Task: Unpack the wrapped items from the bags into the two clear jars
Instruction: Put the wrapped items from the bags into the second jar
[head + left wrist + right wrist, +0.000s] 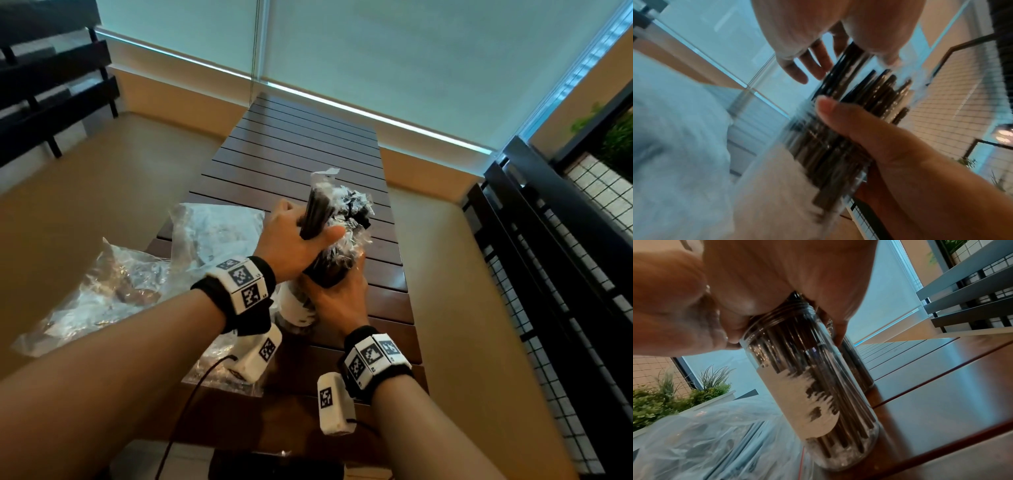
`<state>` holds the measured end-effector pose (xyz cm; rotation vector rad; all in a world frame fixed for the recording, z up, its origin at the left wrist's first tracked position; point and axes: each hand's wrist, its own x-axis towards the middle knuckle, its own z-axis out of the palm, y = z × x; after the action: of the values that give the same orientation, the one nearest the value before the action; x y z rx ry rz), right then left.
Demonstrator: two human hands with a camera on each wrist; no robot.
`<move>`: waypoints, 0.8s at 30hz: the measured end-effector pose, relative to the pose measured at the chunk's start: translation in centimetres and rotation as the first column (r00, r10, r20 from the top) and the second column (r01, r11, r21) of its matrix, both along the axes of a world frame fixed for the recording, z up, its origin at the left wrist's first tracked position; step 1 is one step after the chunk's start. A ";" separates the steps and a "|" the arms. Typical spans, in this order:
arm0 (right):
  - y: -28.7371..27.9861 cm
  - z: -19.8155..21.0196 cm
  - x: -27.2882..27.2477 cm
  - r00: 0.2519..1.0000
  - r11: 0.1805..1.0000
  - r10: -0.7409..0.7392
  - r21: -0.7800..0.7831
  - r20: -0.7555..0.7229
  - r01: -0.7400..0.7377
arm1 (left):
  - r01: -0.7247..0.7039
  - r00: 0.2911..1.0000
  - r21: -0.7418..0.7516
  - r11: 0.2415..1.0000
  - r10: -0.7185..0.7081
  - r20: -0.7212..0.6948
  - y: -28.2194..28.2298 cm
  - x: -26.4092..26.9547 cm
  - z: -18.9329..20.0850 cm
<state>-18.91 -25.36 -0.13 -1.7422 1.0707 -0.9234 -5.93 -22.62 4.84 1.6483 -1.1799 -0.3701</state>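
Note:
A clear jar point(297, 308) with a white label stands tilted on the wooden table point(308, 137), packed with dark wrapped sticks. My right hand point(339, 301) grips it round the threaded neck, as the right wrist view shows on the jar point(818, 386). My left hand point(291, 240) holds a bundle of wrapped sticks point(317, 209) just above the jar's mouth, with crinkled wrapper ends poking up beside it. In the left wrist view the left hand point(807, 32) pinches the sticks point(869, 84) over the blurred jar point(828, 154). A second jar point(857, 366) stands right behind the first.
Two crumpled clear plastic bags point(212, 226) point(102, 291) lie at the table's left edge, near my left forearm. A dark railing point(548, 240) runs along the right. A black slatted bench point(51, 85) stands at the far left, and plants point(663, 399) grow beyond the bag.

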 end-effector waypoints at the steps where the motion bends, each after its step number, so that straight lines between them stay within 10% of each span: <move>1: 0.0 0.0 0.0 1.000 1.000 0.002 0.008 0.002 -0.002 | 0.001 0.999 -0.039 0.999 0.001 0.049 0.4 0.2 0.6; 5: 0.0 -0.1 0.3 1.000 0.999 0.006 0.034 0.009 -0.006 | 0.154 0.886 -0.224 0.962 -0.034 0.463 0.5 0.5 4.7; 8: 0.0 -0.2 0.2 1.000 0.999 0.005 0.042 0.011 -0.006 | 0.272 0.702 -0.003 0.962 -0.196 0.684 0.0 -0.3 6.7; 13: -0.6 -0.5 0.2 0.998 0.998 0.024 -0.065 -0.052 -0.027 | 0.189 0.631 0.363 0.912 -0.396 0.667 0.8 -0.7 1.6; 24: 0.1 -0.3 0.2 0.999 0.993 0.037 -0.109 0.022 -0.034 | 0.199 0.619 0.331 0.922 -0.380 0.687 -0.3 -1.5 2.3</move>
<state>-18.67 -25.26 -0.43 -1.8280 0.9868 -0.9941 -7.44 -22.88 7.13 1.8663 -2.1180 0.0062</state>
